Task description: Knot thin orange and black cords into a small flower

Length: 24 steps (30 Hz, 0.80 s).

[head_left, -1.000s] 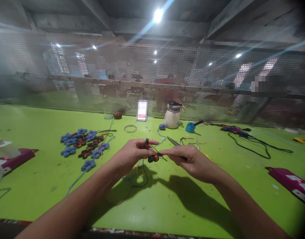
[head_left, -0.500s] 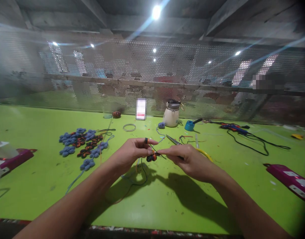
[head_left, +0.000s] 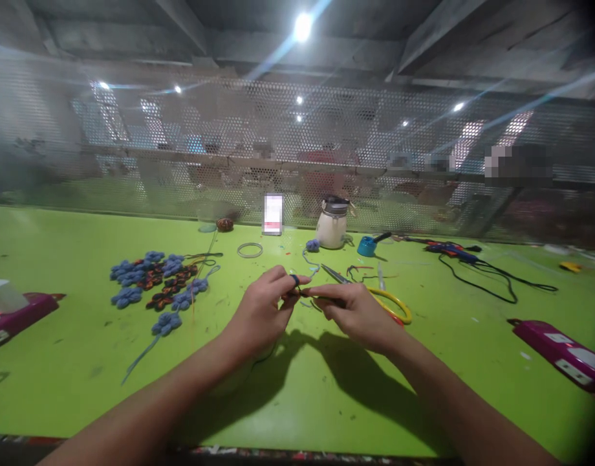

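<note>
My left hand (head_left: 263, 309) and my right hand (head_left: 358, 312) meet fingertip to fingertip above the green table (head_left: 297, 395). Both are closed in a pinch on a small dark cord piece (head_left: 302, 293) held between them; most of it is hidden by my fingers. A dark ring or cord loop sits on my left index finger. A thin cord hangs down from my left hand toward the table. Scissors with yellow handles (head_left: 389, 301) lie just behind my right hand.
Several blue and orange-black knotted flowers (head_left: 154, 281) lie at the left. A white jar (head_left: 332, 223), a blue cup (head_left: 368, 246), a ring (head_left: 249, 250) and a glue gun with black cable (head_left: 453, 249) stand at the back. Magenta boxes (head_left: 562, 356) (head_left: 21, 310) flank both sides. A perforated screen (head_left: 297, 149) bounds the table's far edge.
My hands have drawn together and dropped a little. The orange-black piece that showed below my fingers is now hidden inside the pinch. The view has shifted slightly.
</note>
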{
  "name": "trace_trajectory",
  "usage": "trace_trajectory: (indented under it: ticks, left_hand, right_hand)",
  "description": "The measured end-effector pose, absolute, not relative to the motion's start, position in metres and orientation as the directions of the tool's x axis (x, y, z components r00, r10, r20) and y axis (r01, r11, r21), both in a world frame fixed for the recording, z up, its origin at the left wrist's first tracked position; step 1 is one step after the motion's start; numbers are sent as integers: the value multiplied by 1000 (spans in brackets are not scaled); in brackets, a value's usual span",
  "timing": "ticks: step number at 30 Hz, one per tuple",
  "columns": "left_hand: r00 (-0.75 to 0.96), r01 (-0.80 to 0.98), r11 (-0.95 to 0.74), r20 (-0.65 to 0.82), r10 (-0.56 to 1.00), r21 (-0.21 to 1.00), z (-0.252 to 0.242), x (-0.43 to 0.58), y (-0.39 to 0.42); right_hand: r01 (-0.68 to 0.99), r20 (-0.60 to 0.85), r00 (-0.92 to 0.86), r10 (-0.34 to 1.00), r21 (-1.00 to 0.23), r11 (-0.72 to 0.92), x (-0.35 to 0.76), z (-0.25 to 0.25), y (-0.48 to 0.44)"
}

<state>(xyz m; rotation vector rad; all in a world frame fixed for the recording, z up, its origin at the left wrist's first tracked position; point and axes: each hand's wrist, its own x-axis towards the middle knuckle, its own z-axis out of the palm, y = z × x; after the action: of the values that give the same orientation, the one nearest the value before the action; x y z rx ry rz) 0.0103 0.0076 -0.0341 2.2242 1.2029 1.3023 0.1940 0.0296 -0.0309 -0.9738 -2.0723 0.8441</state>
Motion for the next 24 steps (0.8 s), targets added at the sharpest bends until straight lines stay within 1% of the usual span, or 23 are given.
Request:
trace_trajectory:
  ticks: [1,2,3,4,5,6,8,9,10,11,13,15,17,18,20,22,24]
  left_hand:
    - [244,543,-632,617,748,552,-37,11,7]
    - [237,561,-643,643,728,522,-39,13,6]
    - [217,563,-643,658,721,519,-40,14,6]
    - [185,545,-636,661,727,547,-41,14,6]
    - [142,502,-613,641,754,610,-41,15,7]
    - [95,428,-568,590,802,703,-40,15,8]
    - [48,175,-404,402,914,898,-37,14,11]
    - [62,24,-300,298,953,954,-36,12,13]
    - [97,-114,-203,214,972,973,-35,11,15]
    - [137,-223,-123,156,978,967,-34,9,16]
    - [191,-338,-23,93,977,941,-32,5,18]
    - [220,-348,29,52,974,937,-30,1,18]
    - [239,-295,19,54,969,955,-28,-2,18]
    - [244,-252,-6,70,967,968,-26,-3,18]
    - [244,-155,-64,101,964,986,-25,-5,20]
    - [241,-71,-96,110,964,993,-24,-7,22]
    - [250,-34,-94,100,963,995,-24,-9,24]
  right_hand:
    - [300,240,-446,862,-868,397,190,-34,30]
    - [199,175,-409,895,-941,275,187,-38,30]
    - [92,125,-386,914,-981,172,183,-42,29]
    - [-8,96,-386,918,-995,101,179,-45,28]
    - [-102,93,-378,921,-993,58,176,-47,27]
    - [-166,88,-369,925,-986,27,173,-50,25]
    - [-235,80,-336,938,-972,-2,169,-52,22]
    - [-247,81,-325,942,-969,-2,168,-53,21]
    - [-249,89,-319,944,-968,7,167,-53,21]
    - [-240,109,-318,942,-970,31,168,-53,20]
    - [-189,175,-315,933,-975,119,170,-52,21]
    - [-84,259,-321,911,-966,244,174,-50,24]
    - [76,341,-360,869,-917,391,180,-46,27]
    - [169,376,-398,837,-866,470,183,-44,28]
    - [322,436,-502,747,-707,629,189,-38,29]
    - [404,438,-593,675,-564,721,194,-33,30]
    - [434,406,-650,643,-497,752,197,-29,30]
